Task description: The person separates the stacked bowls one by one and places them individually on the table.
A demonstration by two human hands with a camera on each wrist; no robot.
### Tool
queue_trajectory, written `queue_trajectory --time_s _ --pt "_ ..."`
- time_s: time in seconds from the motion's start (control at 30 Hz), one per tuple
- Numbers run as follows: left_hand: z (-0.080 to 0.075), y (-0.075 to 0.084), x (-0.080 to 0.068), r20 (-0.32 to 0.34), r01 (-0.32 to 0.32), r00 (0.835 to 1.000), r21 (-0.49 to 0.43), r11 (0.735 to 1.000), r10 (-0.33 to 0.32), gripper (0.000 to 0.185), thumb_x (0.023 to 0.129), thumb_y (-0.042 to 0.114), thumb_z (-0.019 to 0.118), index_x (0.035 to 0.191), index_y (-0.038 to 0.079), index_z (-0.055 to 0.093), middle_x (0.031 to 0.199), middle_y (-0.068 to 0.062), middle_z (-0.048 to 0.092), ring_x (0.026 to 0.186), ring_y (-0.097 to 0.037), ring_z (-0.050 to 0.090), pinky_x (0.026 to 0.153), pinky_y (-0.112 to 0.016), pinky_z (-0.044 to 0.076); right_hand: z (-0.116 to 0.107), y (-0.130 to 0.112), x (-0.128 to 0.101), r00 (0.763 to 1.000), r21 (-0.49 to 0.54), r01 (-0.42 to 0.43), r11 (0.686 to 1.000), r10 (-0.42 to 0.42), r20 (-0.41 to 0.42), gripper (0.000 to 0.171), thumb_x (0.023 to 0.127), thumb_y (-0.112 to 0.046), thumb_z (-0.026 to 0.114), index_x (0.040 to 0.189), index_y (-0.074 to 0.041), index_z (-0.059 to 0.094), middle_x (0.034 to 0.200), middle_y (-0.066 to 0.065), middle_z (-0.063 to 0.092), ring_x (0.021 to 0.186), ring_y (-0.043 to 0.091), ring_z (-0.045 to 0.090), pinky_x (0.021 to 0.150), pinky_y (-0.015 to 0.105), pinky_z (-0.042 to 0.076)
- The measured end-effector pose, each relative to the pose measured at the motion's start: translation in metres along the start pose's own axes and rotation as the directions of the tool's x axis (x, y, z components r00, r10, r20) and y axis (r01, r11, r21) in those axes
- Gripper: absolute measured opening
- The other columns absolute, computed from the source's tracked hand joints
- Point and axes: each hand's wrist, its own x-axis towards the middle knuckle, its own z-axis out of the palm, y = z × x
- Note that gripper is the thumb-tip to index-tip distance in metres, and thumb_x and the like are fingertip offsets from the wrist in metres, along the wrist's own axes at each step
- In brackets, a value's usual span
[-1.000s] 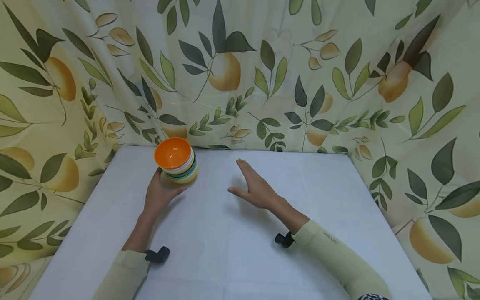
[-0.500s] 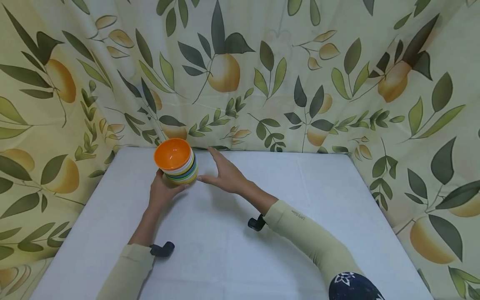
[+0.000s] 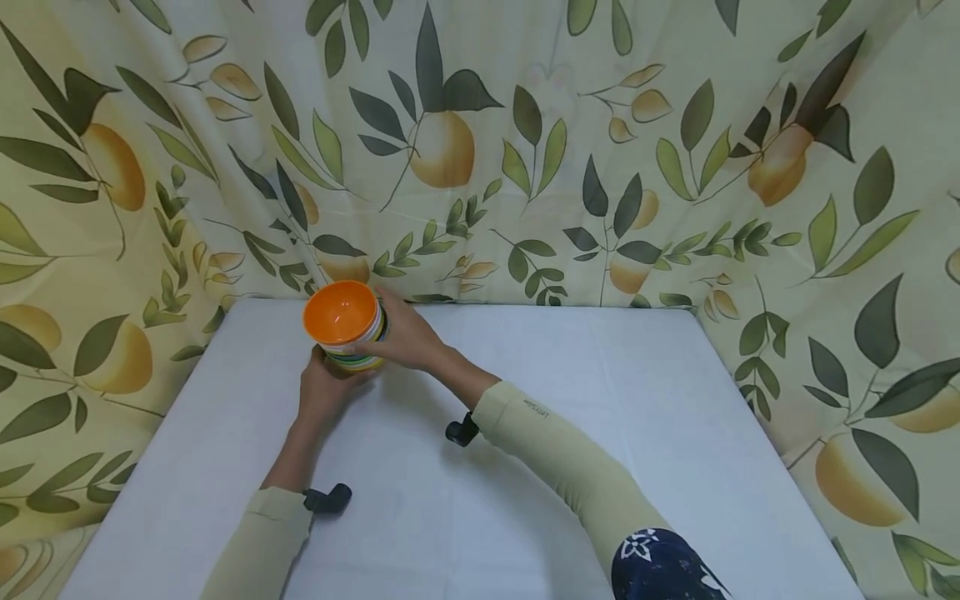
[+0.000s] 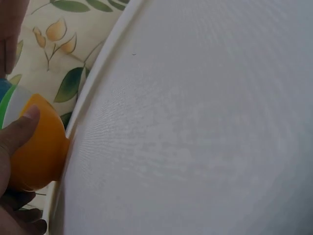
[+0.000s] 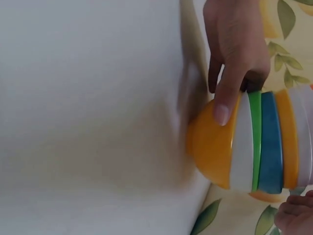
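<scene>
White cloth-covered worktop, bounded at the rear and on both sides by a cream hanging curtain printed with leaves and orange fruit. The stack of nested plastic bowls stands in the far left corner of the worktop, close to its rear edge and near its left edge; the curtain hangs just behind it. The bare surface extends from the stack to the right edge and toward the near edge, crossed only by the two forearms in pale sleeves.

The stack has an orange bowl uppermost, its glossy inside facing up. In the right wrist view the rims below show as bands of white, orange, blue, green and white, with a yellow-orange bowl at the base.

Left hand: wrapped round the lower part of the stack from the near side, thumb pressed on the base bowl. Right hand: fingers curled against the stack's right side, gripping it. A small black device sits at each wrist.
</scene>
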Motion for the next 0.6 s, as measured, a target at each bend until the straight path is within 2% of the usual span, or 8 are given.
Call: queue_trajectory --time_s 0.17,0.37,0.6 --pt "0.0 0.001 0.0 -0.005 0.0 1.0 -0.001 1.0 0.0 0.106 0.081 0.035 0.094 0.159 0.001 0.03 0.157 -0.023 0.044 0.145 -0.041 0.041 0.123 -0.059 0.03 0.008 0.002 0.007 0.999 0.021 0.038 0.999 -0.038 -0.015 0.092 0.083 -0.046 0.09 0.154 -0.014 0.041 0.142 -0.002 0.056 0.125 0.008 0.056 0.106 0.029 0.049" --pt "0.001 0.001 0.001 -0.001 0.016 1.0 -0.014 1.0 -0.016 0.108 0.08 0.037 0.094 0.16 0.003 0.03 0.156 -0.021 0.045 0.145 -0.039 0.041 0.123 -0.058 0.031 0.012 0.004 0.01 0.998 0.032 0.008 0.999 -0.006 -0.056 0.105 0.08 -0.046 0.091 0.16 -0.013 0.031 0.146 0.0 0.054 0.126 0.011 0.056 0.107 0.03 0.049" --pt "0.001 -0.002 0.002 0.0 0.02 1.0 -0.008 1.0 -0.02 0.107 0.08 0.041 0.094 0.16 0.006 0.032 0.155 -0.018 0.048 0.144 -0.038 0.043 0.122 -0.058 0.033 0.016 0.005 0.013 0.995 0.075 0.022 0.997 -0.015 -0.094 0.103 0.081 -0.043 0.091 0.16 -0.012 0.033 0.145 -0.001 0.055 0.126 0.011 0.056 0.107 0.029 0.049"
